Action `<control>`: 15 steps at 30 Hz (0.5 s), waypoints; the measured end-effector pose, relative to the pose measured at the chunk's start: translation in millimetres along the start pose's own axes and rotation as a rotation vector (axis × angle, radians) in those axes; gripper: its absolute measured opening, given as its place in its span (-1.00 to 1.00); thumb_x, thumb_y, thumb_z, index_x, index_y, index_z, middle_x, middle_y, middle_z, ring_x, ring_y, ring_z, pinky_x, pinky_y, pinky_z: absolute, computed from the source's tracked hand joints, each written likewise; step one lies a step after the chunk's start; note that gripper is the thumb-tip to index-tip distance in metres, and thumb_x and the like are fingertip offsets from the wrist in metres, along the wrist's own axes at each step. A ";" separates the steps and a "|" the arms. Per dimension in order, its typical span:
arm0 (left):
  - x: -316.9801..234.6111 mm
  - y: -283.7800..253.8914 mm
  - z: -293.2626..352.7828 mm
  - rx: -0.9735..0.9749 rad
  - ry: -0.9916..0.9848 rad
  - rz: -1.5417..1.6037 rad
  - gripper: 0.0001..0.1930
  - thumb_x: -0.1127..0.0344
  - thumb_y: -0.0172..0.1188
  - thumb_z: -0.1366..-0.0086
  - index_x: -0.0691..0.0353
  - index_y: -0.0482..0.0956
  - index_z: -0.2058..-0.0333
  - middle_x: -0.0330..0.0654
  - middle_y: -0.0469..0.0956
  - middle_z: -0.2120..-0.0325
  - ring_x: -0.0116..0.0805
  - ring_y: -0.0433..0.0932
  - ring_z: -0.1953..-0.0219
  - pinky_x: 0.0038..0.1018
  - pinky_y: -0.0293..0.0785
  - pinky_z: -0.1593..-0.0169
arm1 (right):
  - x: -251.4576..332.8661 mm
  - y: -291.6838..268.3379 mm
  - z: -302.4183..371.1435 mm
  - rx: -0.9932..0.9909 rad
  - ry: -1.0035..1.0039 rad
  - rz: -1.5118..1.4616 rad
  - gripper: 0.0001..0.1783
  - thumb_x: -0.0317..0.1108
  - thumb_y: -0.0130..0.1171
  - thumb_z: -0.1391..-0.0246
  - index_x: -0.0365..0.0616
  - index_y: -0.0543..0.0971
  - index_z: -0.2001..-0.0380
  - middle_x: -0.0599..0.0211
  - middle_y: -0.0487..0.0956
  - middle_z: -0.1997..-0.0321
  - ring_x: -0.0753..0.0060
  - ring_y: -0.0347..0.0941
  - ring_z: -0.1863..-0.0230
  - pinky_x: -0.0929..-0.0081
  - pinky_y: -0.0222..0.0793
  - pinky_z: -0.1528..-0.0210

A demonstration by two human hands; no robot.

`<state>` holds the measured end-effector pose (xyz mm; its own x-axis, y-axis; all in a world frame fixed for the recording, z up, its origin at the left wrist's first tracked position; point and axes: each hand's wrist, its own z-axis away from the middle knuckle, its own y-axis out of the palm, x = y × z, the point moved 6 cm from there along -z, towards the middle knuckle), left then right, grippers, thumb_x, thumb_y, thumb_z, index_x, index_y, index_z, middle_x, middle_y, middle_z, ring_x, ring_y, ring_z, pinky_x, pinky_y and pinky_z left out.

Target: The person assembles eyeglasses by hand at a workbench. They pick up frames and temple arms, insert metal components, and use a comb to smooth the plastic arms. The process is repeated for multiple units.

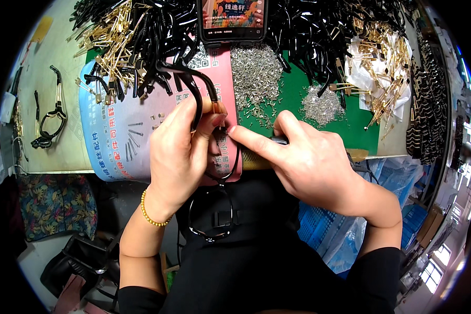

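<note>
Above the front edge of the table, my left hand pinches a black eyeglasses frame near its hinge. One rim hangs below the hand, over my lap. Black temple arms stick up past the left fingers, with a bit of gold at the joint. My right hand has its index finger stretched to the pinched joint, its tip close to the left fingertips. The other right fingers curl around a dark-handled tool, mostly hidden in the palm. The tiny parts between the fingertips are hidden.
A heap of small silver screws and a smaller pile of tiny parts lie on a green mat. Black and gold temple pieces are heaped behind. A phone stands at the back. Another eyeglasses frame lies left.
</note>
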<state>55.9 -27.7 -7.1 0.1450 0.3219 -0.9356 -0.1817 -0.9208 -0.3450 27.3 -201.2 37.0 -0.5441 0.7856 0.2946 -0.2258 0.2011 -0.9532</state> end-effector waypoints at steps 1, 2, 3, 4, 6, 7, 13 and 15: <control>0.0 0.2 0.2 -0.001 -0.012 0.013 -0.87 0.61 0.16 -0.37 0.36 0.55 0.13 -0.14 0.63 0.35 -0.46 0.54 0.62 -0.52 0.48 0.50 | -0.1 0.1 0.0 -0.012 0.004 0.002 -0.32 -0.43 0.21 0.06 0.30 0.57 -0.21 0.30 0.41 0.30 0.38 0.48 0.47 0.45 0.45 0.57; -0.4 0.3 0.5 -0.002 -0.024 0.025 -0.87 0.61 0.16 -0.37 0.35 0.55 0.13 -0.14 0.63 0.35 -0.46 0.54 0.62 -0.52 0.49 0.50 | 0.2 0.9 0.0 -0.025 -0.002 0.004 -0.32 -0.43 0.21 0.06 0.30 0.57 -0.21 0.31 0.41 0.30 0.38 0.48 0.47 0.45 0.44 0.57; -0.6 0.4 0.8 -0.003 -0.036 0.037 -0.87 0.60 0.17 -0.37 0.35 0.55 0.13 -0.14 0.63 0.35 -0.46 0.54 0.61 -0.51 0.49 0.50 | 0.3 2.1 0.1 -0.039 -0.008 0.007 -0.32 -0.44 0.21 0.06 0.29 0.58 -0.21 0.31 0.41 0.30 0.38 0.47 0.47 0.46 0.44 0.58; -1.1 -0.1 0.9 -0.003 -0.045 0.038 -0.86 0.60 0.17 -0.37 0.35 0.56 0.13 -0.14 0.63 0.36 -0.46 0.55 0.61 -0.51 0.49 0.50 | 0.7 2.1 -0.1 -0.052 -0.014 0.009 -0.33 -0.44 0.21 0.06 0.29 0.58 -0.20 0.31 0.42 0.30 0.38 0.47 0.47 0.46 0.44 0.58; -1.5 -0.3 1.5 -0.003 -0.064 0.041 -0.86 0.60 0.18 -0.36 0.35 0.56 0.13 -0.14 0.63 0.36 -0.46 0.56 0.60 -0.52 0.49 0.50 | 2.2 2.2 -1.6 -0.054 -0.003 0.012 -0.33 -0.43 0.21 0.07 0.29 0.59 -0.19 0.31 0.42 0.30 0.39 0.46 0.48 0.46 0.43 0.58; -3.7 -0.1 1.2 0.004 -0.049 0.007 -0.90 0.58 0.16 -0.39 0.36 0.56 0.14 -0.17 0.62 0.40 -0.51 0.55 0.59 -0.56 0.48 0.51 | 2.8 2.2 -2.2 -0.056 0.003 0.013 -0.34 -0.43 0.21 0.07 0.29 0.59 -0.19 0.32 0.42 0.30 0.39 0.46 0.48 0.47 0.43 0.58; -4.2 0.4 7.2 -0.031 0.127 -0.074 -0.81 0.65 0.21 -0.28 0.30 0.57 0.15 -0.16 0.60 0.39 -0.45 0.55 0.60 -0.51 0.48 0.48 | 4.0 3.9 -2.6 -0.049 0.034 -0.004 -0.35 -0.43 0.21 -0.04 0.33 0.55 -0.24 0.28 0.38 0.35 0.25 0.46 0.55 0.34 0.46 0.58; -5.3 0.3 2.7 -0.032 0.055 -0.030 -0.82 0.65 0.21 -0.28 0.31 0.56 0.16 -0.16 0.60 0.39 -0.45 0.54 0.60 -0.50 0.48 0.49 | 4.8 4.1 -3.3 -0.046 0.036 0.015 -0.37 -0.41 0.21 -0.06 0.34 0.55 -0.24 0.30 0.37 0.35 0.29 0.46 0.53 0.37 0.46 0.57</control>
<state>52.4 -29.2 -2.5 0.2032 0.3377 -0.9191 -0.1455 -0.9178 -0.3694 26.5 -194.7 34.3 -0.5172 0.8093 0.2783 -0.1800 0.2151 -0.9599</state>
